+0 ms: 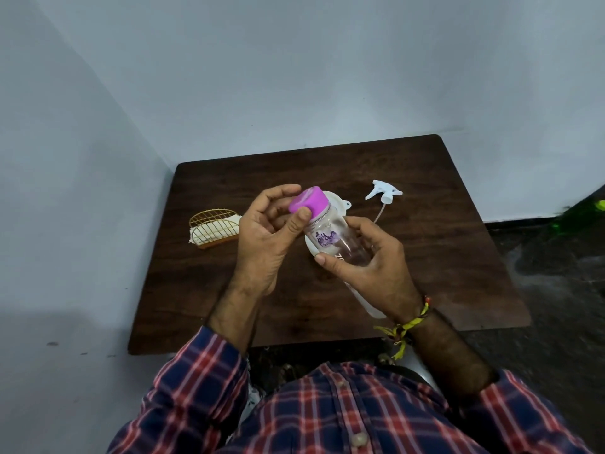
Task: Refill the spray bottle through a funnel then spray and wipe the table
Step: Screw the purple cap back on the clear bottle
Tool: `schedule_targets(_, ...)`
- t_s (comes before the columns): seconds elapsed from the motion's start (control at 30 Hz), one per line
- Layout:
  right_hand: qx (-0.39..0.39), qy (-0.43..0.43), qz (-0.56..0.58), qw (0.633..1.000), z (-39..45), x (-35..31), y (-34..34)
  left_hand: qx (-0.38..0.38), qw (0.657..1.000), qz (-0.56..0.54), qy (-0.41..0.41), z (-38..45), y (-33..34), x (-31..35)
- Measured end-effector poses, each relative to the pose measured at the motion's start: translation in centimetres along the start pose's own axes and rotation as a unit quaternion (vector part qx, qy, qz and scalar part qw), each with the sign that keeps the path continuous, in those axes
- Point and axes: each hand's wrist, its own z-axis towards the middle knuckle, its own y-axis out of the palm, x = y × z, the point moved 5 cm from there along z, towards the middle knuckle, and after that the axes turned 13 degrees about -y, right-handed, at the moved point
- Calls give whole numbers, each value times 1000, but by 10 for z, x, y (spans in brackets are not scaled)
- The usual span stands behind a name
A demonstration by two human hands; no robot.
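Note:
I hold a clear bottle (340, 239) with a purple print, tilted above the middle of the dark wooden table (425, 257). My right hand (370, 260) wraps its lower body. My left hand (268, 237) pinches its pink cap (309, 203) between thumb and fingers. Behind the bottle, a white funnel (340, 204) shows partly, and a white bottle-like object (363, 299) pokes out below my right wrist. The white trigger sprayer head (383, 191), with its dip tube, lies detached on the table to the right.
A gold wire holder (212, 229) with a cream cloth inside stands at the table's left side. Grey walls meet in a corner behind the table. Dark floor lies to the right.

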Motion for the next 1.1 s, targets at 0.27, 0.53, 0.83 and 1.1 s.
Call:
schedule_targets(0.27, 5, -12, -21, 1000, 2, 1, 5, 51, 998, -30, -3, 0, -13, -9)
schedule_targets(0.53, 11, -18, -31, 999, 5, -2, 16, 93, 995, -30, -3, 3, -34, -9)
schedule_targets(0.83, -12, 8, 37, 999, 6, -2, 41, 61, 995, -76, -31, 1, -37, -7)
schedule_targets(1.1, 2, -15, -5, 1000, 7, -3, 46, 80, 996, -49, 3, -8, -43, -3)
